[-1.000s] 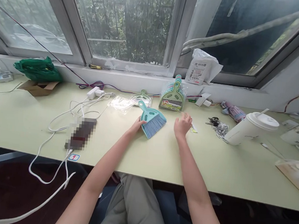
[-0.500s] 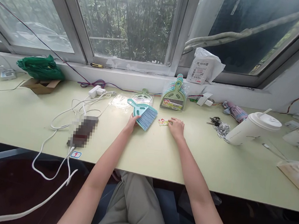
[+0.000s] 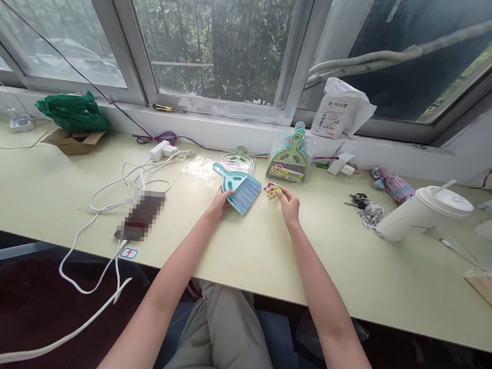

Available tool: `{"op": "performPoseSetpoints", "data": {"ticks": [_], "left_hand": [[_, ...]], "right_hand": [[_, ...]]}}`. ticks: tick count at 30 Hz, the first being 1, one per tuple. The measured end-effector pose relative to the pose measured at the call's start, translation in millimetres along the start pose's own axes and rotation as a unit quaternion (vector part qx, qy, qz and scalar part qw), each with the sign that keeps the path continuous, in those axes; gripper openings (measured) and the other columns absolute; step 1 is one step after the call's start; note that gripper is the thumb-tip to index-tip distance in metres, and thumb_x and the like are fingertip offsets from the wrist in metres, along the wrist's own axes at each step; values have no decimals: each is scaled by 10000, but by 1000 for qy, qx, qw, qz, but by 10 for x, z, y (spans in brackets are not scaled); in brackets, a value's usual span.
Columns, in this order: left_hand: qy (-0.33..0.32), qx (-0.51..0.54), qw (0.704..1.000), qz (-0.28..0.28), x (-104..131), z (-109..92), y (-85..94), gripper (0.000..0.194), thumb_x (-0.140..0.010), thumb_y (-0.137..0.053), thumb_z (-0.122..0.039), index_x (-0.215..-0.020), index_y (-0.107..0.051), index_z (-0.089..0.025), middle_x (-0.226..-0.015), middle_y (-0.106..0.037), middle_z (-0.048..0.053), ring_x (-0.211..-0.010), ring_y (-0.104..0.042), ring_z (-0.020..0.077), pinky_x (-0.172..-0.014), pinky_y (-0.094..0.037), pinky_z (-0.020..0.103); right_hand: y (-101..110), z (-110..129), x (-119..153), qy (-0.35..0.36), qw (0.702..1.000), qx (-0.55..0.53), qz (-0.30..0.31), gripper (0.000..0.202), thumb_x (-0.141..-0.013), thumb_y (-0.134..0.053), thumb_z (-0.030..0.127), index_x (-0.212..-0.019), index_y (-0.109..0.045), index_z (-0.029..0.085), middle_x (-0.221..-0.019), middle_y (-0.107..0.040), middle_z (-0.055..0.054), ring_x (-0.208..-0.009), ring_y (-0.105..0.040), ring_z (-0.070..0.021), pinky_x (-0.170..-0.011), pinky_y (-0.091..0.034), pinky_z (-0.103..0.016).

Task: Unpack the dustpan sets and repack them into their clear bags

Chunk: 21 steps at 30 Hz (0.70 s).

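Observation:
My left hand (image 3: 220, 202) grips a small teal dustpan and brush set (image 3: 239, 188) by its left edge, its blue bristles facing up and to the right. My right hand (image 3: 289, 205) pinches a small colourful printed card (image 3: 272, 191), tilted up just right of the bristles. Behind them stands a row of similar dustpan sets (image 3: 290, 158) in clear wrap, a green one in front. Another green dustpan set (image 3: 238, 160) lies in clear plastic, with a clear plastic bag (image 3: 202, 169) beside it.
To the left are a blurred dark phone (image 3: 140, 215), white cables (image 3: 97, 206), and a cardboard box (image 3: 74, 142) under a green bag (image 3: 75, 113). On the right are keys (image 3: 360, 201), a white cup with a straw (image 3: 419, 214) and a folded umbrella (image 3: 392, 184).
My right hand has lifted the card from the table and tilted it up, bringing it slightly toward the brush. My left hand still holds the dustpan set. The view has shifted slightly.

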<state>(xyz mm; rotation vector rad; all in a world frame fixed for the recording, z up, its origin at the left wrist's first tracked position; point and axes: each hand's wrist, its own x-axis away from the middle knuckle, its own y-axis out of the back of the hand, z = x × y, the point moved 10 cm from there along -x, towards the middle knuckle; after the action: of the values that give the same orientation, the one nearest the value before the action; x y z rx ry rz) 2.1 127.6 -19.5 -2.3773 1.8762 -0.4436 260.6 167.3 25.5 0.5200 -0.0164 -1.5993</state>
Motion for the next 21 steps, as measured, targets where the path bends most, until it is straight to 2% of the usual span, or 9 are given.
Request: {"op": "performPoseSetpoints", "data": {"ticks": [3,5,7,9,10,12,14,21], "left_hand": [[-6,-8,1000,26,37,-23,-75,508,-729,-685,-292,-1193,-484,-240,-1153,-618,69,-958,-644,195,-756,-564,313],[-13,-1,998,60,88,-46,-172,533,-728,-701,-321,-1209,-487,-232,-1172,-621,81,-965,-648,207,-770,-564,331],[-14,14,995,99,150,-57,-286,543,-735,-704,-345,-1217,-490,-218,-1181,-624,93,-971,-652,218,-790,-563,351],[-9,21,993,120,195,-48,-361,551,-728,-718,-344,-1213,-497,-203,-1180,-627,103,-977,-653,224,-810,-561,366],[-6,19,992,121,205,-38,-376,559,-717,-731,-334,-1209,-502,-200,-1181,-628,106,-979,-653,225,-816,-560,372],[-1,9,993,116,204,-15,-377,585,-683,-761,-297,-1201,-506,-197,-1187,-625,108,-980,-653,229,-826,-559,386],[-1,7,994,112,190,-4,-366,606,-655,-772,-248,-1197,-505,-195,-1193,-621,108,-982,-651,234,-843,-553,407],[-4,27,992,123,180,-21,-360,603,-624,-709,-111,-1187,-501,-176,-1150,-639,108,-977,-648,247,-895,-521,453]], "right_hand": [[-162,215,110,27,998,-51,15,527,-883,-444,504,-1288,-559,186,-1265,-627,-80,-1140,-592,-227,-971,-458,-375],[-345,347,208,55,997,-5,49,518,-900,-419,510,-1312,-540,221,-1337,-574,-64,-1249,-515,-235,-1054,-388,-412],[-562,434,308,89,987,83,100,499,-915,-408,496,-1348,-502,267,-1433,-475,-37,-1380,-351,-249,-1145,-206,-513],[-769,422,395,105,966,167,164,513,-935,-377,478,-1415,-405,298,-1515,-339,-23,-1446,-186,-267,-1124,-15,-637],[-846,388,427,104,955,198,192,529,-945,-350,471,-1448,-337,307,-1542,-268,-21,-1458,-129,-274,-1088,39,-685],[-931,317,463,99,940,233,230,558,-959,-294,467,-1489,-211,313,-1571,-151,-18,-1466,-59,-276,-1042,66,-734],[-954,278,471,98,931,249,248,575,-962,-260,475,-1501,-140,314,-1578,-101,-12,-1468,-24,-271,-1032,61,-745],[-949,267,455,114,924,241,274,550,-955,-283,452,-1487,-181,359,-1581,-69,25,-1465,58,-278,-1014,63,-760]]}}
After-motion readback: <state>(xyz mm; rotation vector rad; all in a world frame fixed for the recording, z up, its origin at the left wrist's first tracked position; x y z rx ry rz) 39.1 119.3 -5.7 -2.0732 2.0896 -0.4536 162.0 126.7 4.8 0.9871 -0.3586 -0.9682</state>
